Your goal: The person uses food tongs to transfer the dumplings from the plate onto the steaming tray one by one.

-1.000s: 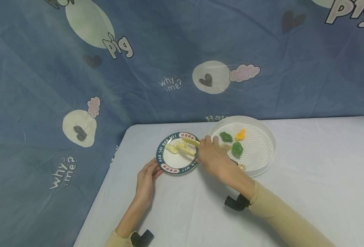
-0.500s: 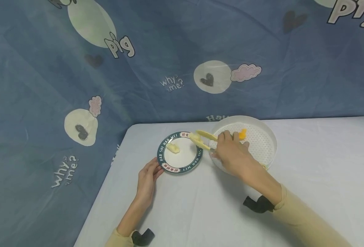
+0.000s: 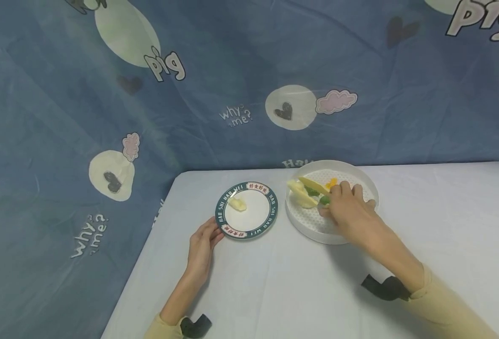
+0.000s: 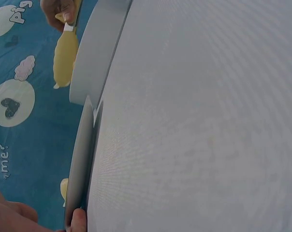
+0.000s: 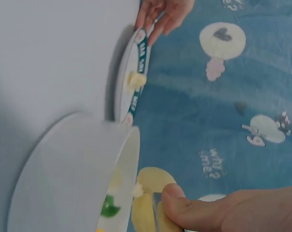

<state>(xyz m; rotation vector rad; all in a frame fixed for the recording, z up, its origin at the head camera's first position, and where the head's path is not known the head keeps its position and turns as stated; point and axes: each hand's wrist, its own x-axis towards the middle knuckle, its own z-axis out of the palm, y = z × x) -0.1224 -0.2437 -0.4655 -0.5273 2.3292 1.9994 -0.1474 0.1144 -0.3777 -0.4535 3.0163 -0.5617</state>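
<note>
My left hand point(image 3: 200, 247) pinches the lower left rim of a small white plate point(image 3: 255, 216) with a dark green patterned border. One pale yellow piece point(image 3: 237, 204) lies on the plate. My right hand point(image 3: 353, 214) grips yellow-tipped tongs point(image 3: 316, 184) over the left part of a round white perforated tray point(image 3: 317, 234). At the tong tips, a small pale piece point(image 5: 137, 190) shows in the right wrist view; how firmly it is held I cannot tell. Green pieces point(image 3: 325, 200) and an orange-yellow piece point(image 3: 332, 182) lie in the tray, partly behind the tongs and hand.
A white cloth point(image 3: 253, 292) covers the table under plate and tray, which stand side by side near its far edge. Behind hangs a blue printed curtain point(image 3: 215, 61). Dark wrist cameras point(image 3: 386, 287) sit on both wrists.
My right hand has moved right with the tongs, from over the plate to over the tray. Pale pieces have left the plate, and one stays there. The left hand has kept its place.
</note>
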